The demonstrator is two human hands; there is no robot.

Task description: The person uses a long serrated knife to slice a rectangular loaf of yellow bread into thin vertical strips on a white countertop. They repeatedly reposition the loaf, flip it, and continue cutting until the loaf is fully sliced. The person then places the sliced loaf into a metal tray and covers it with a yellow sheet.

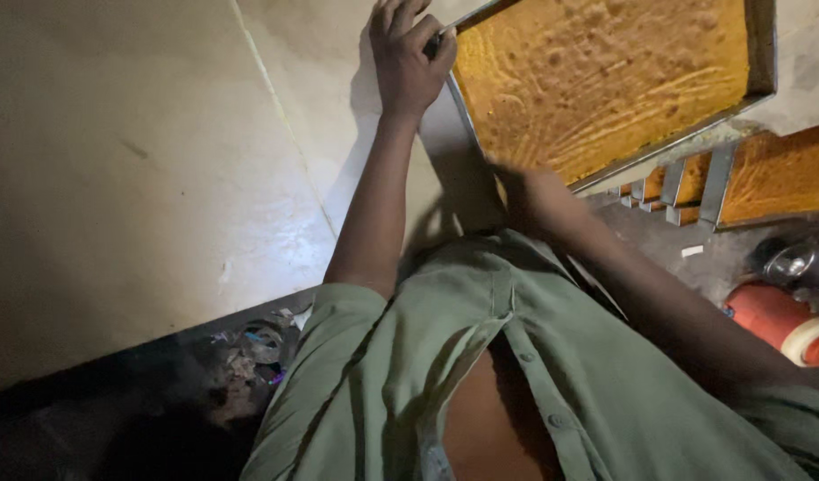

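A large metal tray (758, 53) filled with a flat orange-yellow slab lies tilted at the top of the view. My left hand (408, 55) reaches up along the pale surface, and its fingers are closed over the tray's left corner rim. My right hand (527, 189) is dark and blurred, pressed against the tray's near edge by its lower left corner. Its fingers cannot be made out. My green shirt fills the bottom of the view.
More metal trays (774, 174) with the same orange filling are stacked at the right. Below them lie a red roll with a white end (779, 319) and a shiny metal object (788, 264). A wide beige surface (133, 160) spreads left. Scraps of litter (249, 349) lie on the dark floor.
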